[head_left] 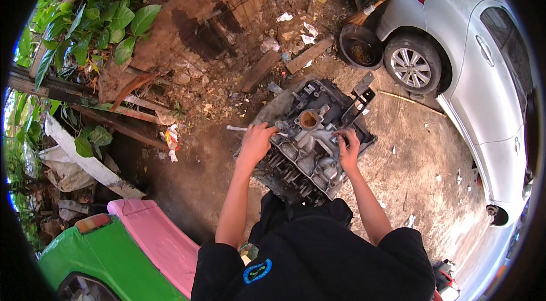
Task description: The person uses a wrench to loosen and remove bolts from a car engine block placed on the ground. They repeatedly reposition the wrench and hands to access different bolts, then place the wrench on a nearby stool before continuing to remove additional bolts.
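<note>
Steadying the grimy grey metal engine block [310, 144] at frame centre, the left hand [257, 143] seemingly grips a slim tool; the right hand [348, 150] curls closed on its edge.

The scene is being lit by soft, even daylight from above, and only faint shadows are being cast on the concrete ground [409, 170]. Mild glare is being thrown off the silver car [489, 90]. Straight edges are being bent toward the rim, where a black circular border is being shown. Focus is being held sharp centrally.
</note>
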`<move>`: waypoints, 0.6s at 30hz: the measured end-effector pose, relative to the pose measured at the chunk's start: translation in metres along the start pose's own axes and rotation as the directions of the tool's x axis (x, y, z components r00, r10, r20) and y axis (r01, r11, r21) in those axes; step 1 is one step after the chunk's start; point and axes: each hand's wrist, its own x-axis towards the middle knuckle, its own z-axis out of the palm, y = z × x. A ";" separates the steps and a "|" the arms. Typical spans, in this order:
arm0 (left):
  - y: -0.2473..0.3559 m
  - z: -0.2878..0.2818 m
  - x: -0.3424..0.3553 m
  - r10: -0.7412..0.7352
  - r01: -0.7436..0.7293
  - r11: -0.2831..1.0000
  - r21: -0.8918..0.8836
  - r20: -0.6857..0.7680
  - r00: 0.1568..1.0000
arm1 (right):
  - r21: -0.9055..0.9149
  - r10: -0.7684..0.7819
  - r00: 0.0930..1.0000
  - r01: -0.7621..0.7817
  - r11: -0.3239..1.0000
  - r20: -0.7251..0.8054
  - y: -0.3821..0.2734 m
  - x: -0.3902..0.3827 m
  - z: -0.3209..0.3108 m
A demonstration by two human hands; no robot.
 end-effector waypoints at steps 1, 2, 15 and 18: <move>-0.002 0.000 0.004 0.049 -0.050 0.997 0.055 0.020 0.999 | -0.003 0.006 1.000 -0.006 1.000 -0.006 0.000 0.000 0.000; -0.003 0.001 0.009 0.097 -0.100 0.990 0.102 0.040 0.995 | 0.005 0.008 1.000 -0.008 1.000 -0.013 -0.001 -0.001 0.000; -0.008 -0.005 0.051 0.301 -0.361 0.908 0.212 0.272 0.914 | -0.035 -0.004 1.000 0.003 0.999 -0.013 -0.003 -0.001 -0.001; -0.006 -0.007 0.055 0.332 -0.408 0.879 0.246 0.297 0.895 | -0.042 0.017 1.000 -0.017 0.999 0.004 -0.003 -0.002 -0.002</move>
